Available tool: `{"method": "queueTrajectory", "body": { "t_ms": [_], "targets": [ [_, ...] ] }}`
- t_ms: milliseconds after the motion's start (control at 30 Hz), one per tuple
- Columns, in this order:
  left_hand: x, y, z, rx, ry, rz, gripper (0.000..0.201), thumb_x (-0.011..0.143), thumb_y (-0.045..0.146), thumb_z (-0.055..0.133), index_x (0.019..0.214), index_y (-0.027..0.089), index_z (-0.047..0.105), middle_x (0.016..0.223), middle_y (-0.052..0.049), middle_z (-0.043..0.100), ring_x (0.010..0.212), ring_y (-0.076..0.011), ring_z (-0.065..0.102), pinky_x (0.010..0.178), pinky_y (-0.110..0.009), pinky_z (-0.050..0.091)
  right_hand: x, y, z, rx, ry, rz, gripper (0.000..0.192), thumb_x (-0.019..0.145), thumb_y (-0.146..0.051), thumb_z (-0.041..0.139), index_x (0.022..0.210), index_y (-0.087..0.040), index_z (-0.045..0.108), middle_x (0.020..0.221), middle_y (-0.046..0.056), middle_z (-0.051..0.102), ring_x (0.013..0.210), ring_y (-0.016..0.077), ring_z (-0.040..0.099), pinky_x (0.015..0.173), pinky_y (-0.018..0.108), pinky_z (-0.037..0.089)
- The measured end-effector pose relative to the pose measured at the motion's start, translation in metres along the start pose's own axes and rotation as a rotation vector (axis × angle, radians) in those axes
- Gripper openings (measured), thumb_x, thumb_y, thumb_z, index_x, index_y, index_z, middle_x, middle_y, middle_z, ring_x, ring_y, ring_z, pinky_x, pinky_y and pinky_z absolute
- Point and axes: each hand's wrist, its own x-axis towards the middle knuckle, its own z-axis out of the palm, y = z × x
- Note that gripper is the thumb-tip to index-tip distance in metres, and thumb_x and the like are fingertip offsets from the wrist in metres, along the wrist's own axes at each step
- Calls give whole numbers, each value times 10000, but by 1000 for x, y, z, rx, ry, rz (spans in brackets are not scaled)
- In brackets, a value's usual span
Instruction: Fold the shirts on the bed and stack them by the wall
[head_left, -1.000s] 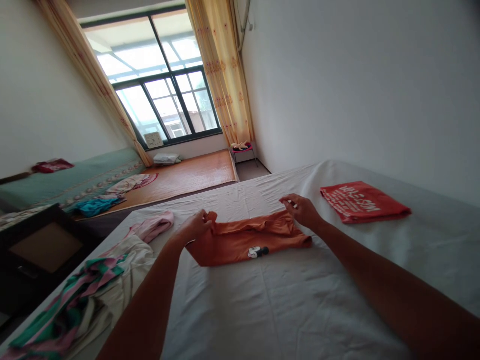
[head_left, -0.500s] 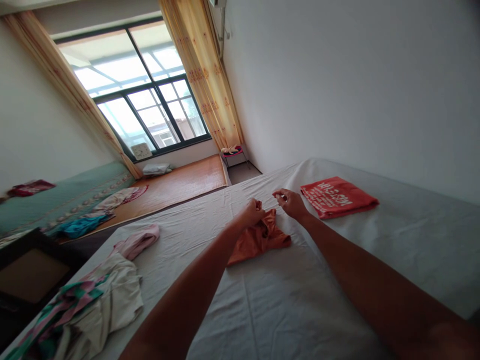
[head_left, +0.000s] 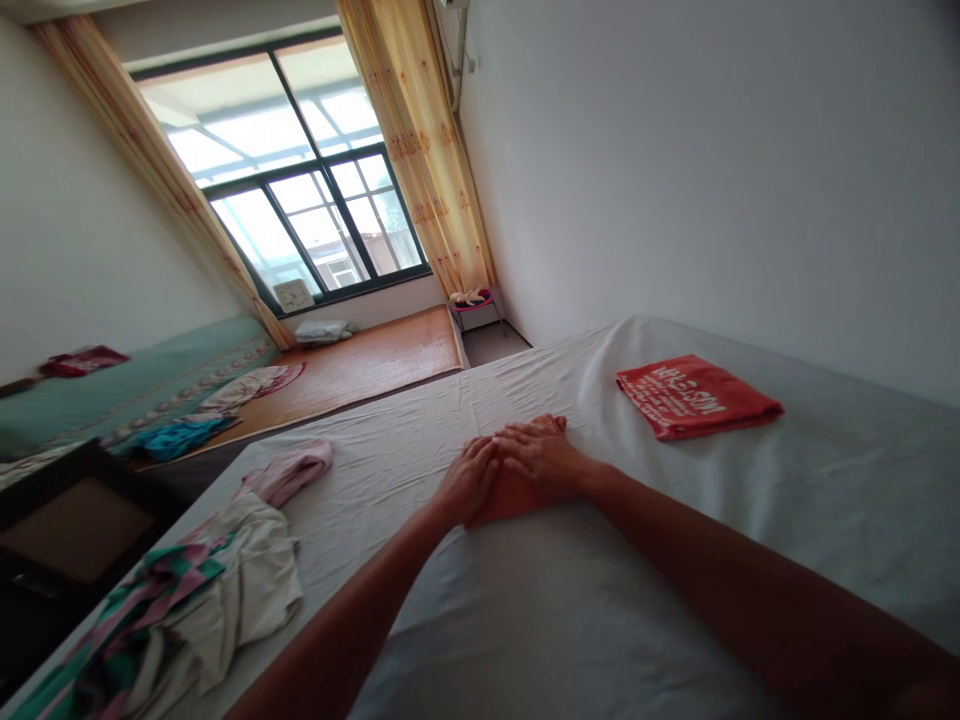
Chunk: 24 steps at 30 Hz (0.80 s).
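An orange-brown garment [head_left: 514, 497] lies folded small on the pale bed sheet [head_left: 525, 600], mostly covered by my two hands. My left hand [head_left: 471, 478] rests flat on its left part, fingers stretched out. My right hand [head_left: 541, 458] presses flat over the top and right of it, its fingertips meeting those of the left. Which kind of garment it is, I cannot tell. To the right, apart from my hands, a red folded shirt [head_left: 697, 395] with white lettering lies flat on the sheet.
Rumpled clothes lie on the bed's left side: a pink garment [head_left: 292, 470], a whitish one [head_left: 255, 580] and a green-and-pink piece [head_left: 161, 600]. A dark cabinet [head_left: 75, 540] stands at the left edge. Beyond is a lower mat-covered platform [head_left: 382, 350]; a wall [head_left: 712, 180] borders the right.
The garment's right part has been folded over, making it smaller. Both hands have come down from a raised pinch and now lie flat on it. The view has shifted slightly.
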Motion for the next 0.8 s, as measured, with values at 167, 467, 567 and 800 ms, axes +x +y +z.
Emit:
{"method": "queueTrajectory", "body": {
  "t_ms": [167, 467, 567, 800],
  "targets": [
    [-28, -4, 13, 155, -174, -66, 617, 949, 524, 267, 1488, 233, 190, 1551, -39, 204, 1433, -199, 118, 1160, -406, 166, -5, 14, 23, -160, -230, 257, 622, 946, -507, 229, 1425, -139, 380, 1473, 108, 379, 1378, 241, 281, 1136, 408, 140],
    [-33, -8, 12, 111, -144, -79, 610, 939, 557, 252, 1483, 288, 197, 1548, 7, 219, 1426, -201, 150, 1158, -402, 157, -4, 44, 11, -264, -148, 684, 735, 837, -677, 349, 1294, -119, 491, 1394, 174, 452, 1298, 310, 363, 1032, 432, 294],
    [-36, -11, 14, 86, -107, -64, 589, 939, 532, 290, 1474, 292, 228, 1537, -1, 253, 1419, -213, 173, 1152, -416, 177, -1, 42, 0, -169, -136, 637, 542, 759, -628, 533, 1011, -154, 600, 1103, 144, 626, 1037, 280, 537, 837, 356, 417],
    [-37, -18, 13, -28, 59, -28, 510, 944, 443, 348, 1409, 235, 368, 1488, -53, 351, 1392, -218, 252, 1130, -418, 259, 7, 30, -19, 446, -90, 572, 258, 643, -324, 694, 730, -176, 502, 672, -35, 561, 612, 115, 505, 514, 207, 363]
  ]
}}
